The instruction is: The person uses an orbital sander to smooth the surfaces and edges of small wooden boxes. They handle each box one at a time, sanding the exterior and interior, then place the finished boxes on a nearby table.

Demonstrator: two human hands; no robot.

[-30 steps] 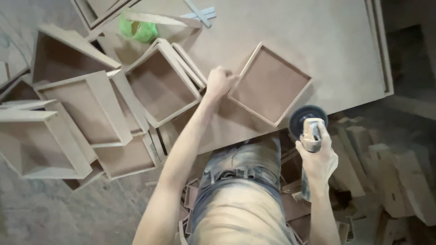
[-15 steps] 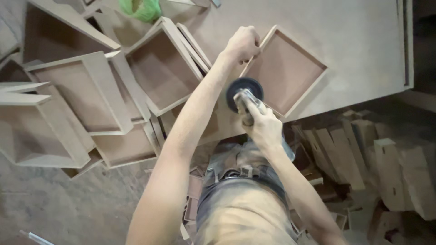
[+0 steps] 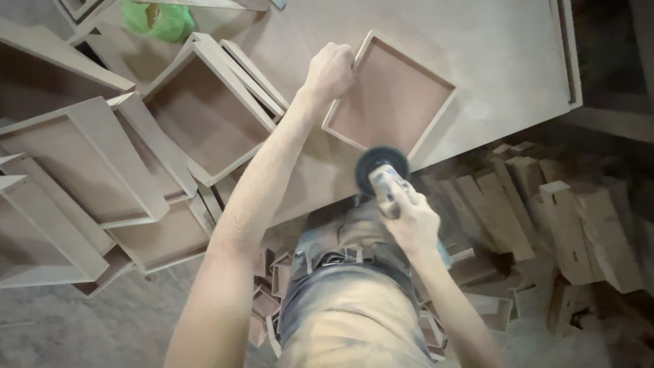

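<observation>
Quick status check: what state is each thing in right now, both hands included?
left hand: gripping the tray's left corner edge
right hand: closed around the grinder's body
shallow wooden tray: lying flat on the workbench, open side up
angle grinder: held with its disc at the tray's near edge
workbench: dusty
stacked wooden trays: piled, overlapping, at left
green bag: crumpled

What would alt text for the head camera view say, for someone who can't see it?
Seen from above, a person's left hand grips the corner of a shallow square wooden tray on a workbench, while the right hand holds a disc sander at the tray's near edge. More wooden boxes crowd the left.
</observation>
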